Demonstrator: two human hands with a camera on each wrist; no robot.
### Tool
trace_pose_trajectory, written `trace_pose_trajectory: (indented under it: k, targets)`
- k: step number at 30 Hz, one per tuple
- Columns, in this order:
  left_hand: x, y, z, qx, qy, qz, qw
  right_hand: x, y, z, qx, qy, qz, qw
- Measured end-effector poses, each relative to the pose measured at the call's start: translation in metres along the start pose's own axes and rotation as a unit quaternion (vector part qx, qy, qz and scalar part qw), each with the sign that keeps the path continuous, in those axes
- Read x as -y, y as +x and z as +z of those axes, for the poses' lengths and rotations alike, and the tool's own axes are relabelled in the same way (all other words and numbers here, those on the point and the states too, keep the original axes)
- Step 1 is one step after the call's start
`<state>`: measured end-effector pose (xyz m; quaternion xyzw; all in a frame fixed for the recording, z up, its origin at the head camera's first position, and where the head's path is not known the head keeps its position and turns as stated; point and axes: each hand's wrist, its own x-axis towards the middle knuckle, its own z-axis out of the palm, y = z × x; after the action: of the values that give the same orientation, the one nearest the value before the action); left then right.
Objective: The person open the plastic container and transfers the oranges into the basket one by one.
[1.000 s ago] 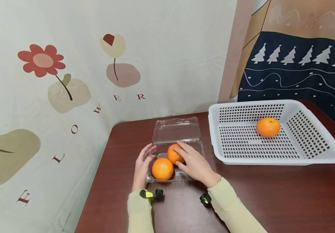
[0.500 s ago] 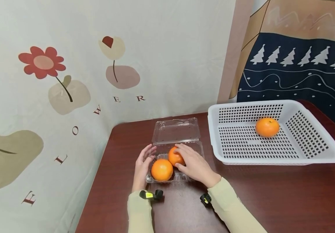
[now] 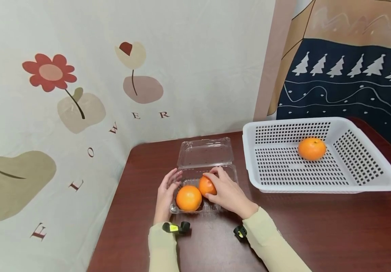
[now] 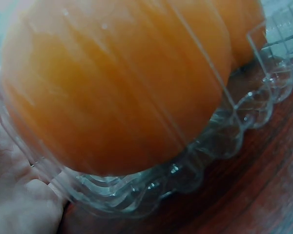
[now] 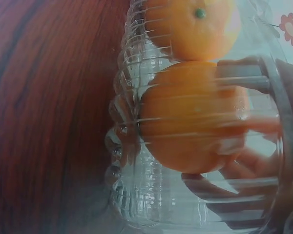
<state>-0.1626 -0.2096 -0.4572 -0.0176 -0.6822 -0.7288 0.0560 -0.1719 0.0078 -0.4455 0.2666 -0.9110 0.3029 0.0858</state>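
A clear plastic clamshell box (image 3: 204, 153) lies with its lid folded back on the table. Inside its base are two oranges: the front-left orange (image 3: 189, 198) and, just behind and right of it, the second orange (image 3: 207, 186). My right hand (image 3: 228, 192) grips that second orange, thumb on the near side and fingers over the far side. Through the box's ribbed wall, the right wrist view shows the gripped orange (image 5: 193, 122) against its neighbour. Along the left wall of the box rests my left hand (image 3: 165, 194), fingers loosely bent; its palm (image 4: 19, 190) shows outside the plastic.
To the right stands a white perforated basket (image 3: 321, 188) with one orange (image 3: 312, 149) in it. The dark red wooden table (image 3: 209, 245) meets a printed cloth (image 3: 198, 75) behind the box.
The right hand has shifted the second orange a little to the right and nearer the front within the box. The left hand and the front-left orange have barely moved.
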Motion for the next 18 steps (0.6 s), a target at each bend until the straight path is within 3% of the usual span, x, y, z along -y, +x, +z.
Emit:
trace_pose_trajectory:
  k: [13, 18]
  targets:
    - [-0.0003, -0.0013, 0.0001, 0.006, 0.000, 0.007, 1.0000, 0.0010, 0.0001, 0.0000, 0.016, -0.026, 0.012, 0.9995]
    - [0.0063, 0.0012, -0.0027, 0.004, -0.004, 0.013, 0.9999, 0.0011, -0.0002, 0.0005, 0.026, -0.032, 0.028, 0.9988]
